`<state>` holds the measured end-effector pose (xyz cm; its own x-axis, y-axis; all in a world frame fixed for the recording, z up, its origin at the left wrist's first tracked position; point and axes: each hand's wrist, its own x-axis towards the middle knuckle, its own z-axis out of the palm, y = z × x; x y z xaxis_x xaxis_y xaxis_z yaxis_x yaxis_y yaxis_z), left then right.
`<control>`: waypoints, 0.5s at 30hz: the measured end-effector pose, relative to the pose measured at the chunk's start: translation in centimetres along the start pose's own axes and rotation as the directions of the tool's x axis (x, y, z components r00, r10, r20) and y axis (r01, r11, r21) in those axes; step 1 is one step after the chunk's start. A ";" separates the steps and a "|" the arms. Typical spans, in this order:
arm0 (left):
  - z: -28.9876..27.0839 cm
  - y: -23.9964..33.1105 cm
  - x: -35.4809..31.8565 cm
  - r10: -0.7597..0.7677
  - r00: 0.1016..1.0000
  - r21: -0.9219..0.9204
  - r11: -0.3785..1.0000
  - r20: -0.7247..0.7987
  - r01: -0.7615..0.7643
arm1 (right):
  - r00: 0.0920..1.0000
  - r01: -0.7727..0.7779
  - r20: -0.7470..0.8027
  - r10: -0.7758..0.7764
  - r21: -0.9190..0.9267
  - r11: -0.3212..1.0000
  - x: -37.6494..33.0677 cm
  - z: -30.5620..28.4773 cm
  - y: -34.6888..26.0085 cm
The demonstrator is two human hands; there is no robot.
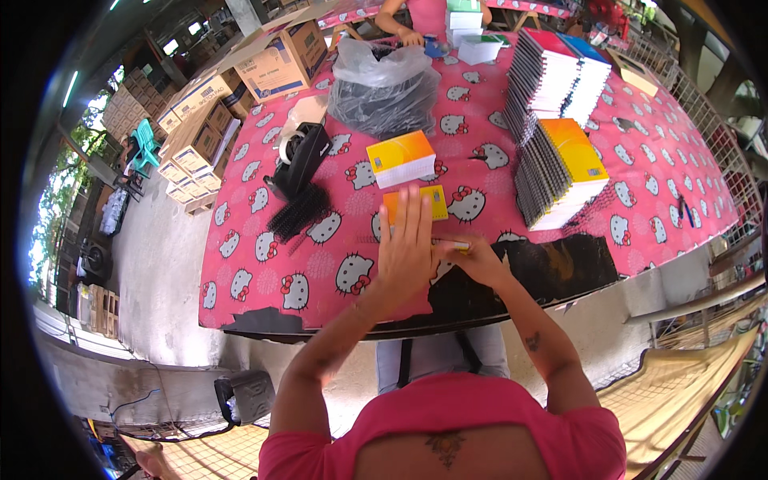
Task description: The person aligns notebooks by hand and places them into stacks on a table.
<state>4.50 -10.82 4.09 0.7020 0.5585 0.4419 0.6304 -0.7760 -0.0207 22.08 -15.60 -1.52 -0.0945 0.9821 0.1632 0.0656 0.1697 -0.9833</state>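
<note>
My left hand (406,250) lies flat with its fingers stretched out, palm down beside a yellow-orange notebook cover (437,202) that its fingertips partly hide. To its right, my right hand (474,260) is closed on a small yellow-edged notebook (458,246). Most of that notebook is hidden behind the hands. Just beyond them stands a stack of yellow-orange notebooks or page blocks (402,164). A heap of black spiral binding coils (300,213) lies to the left of my left hand.
A black tape dispenser (302,160) stands at the left, near a grey plastic bag (384,96). Spiral-bound yellow notebooks (570,160) and taller red and blue stacks (552,72) rise on the right. Cardboard boxes (284,60) stand far left; another person's hand (412,38) is across the table.
</note>
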 end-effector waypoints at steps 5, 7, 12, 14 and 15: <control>1.7 2.1 -4.0 0.066 0.998 -0.089 0.994 0.020 -0.064 | 0.999 -0.039 -0.024 0.039 0.021 0.999 0.0 -0.1 1.5; 0.5 1.8 -1.2 0.016 0.999 -0.077 0.997 -0.027 -0.018 | 0.999 0.023 -0.033 -0.025 -0.057 0.998 0.1 -0.6 2.2; 2.5 2.7 -4.4 0.098 0.994 -0.124 0.988 0.056 -0.091 | 0.994 -0.099 -0.056 0.097 -0.029 0.995 -0.4 -0.4 1.7; 2.2 2.6 -3.9 0.086 0.996 -0.107 0.991 0.019 -0.084 | 0.999 -0.045 -0.016 0.044 -0.049 0.998 0.1 -0.2 1.6; 1.3 1.8 -1.4 0.071 0.997 -0.066 0.995 -0.005 -0.071 | 1.000 -0.023 0.006 0.024 -0.056 0.998 0.1 0.0 1.6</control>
<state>5.10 -12.55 2.26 0.7430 0.5008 0.4439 0.5558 -0.8313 0.0076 22.17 -15.21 -3.12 -0.0993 0.9853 0.1392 0.1230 0.1510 -0.9809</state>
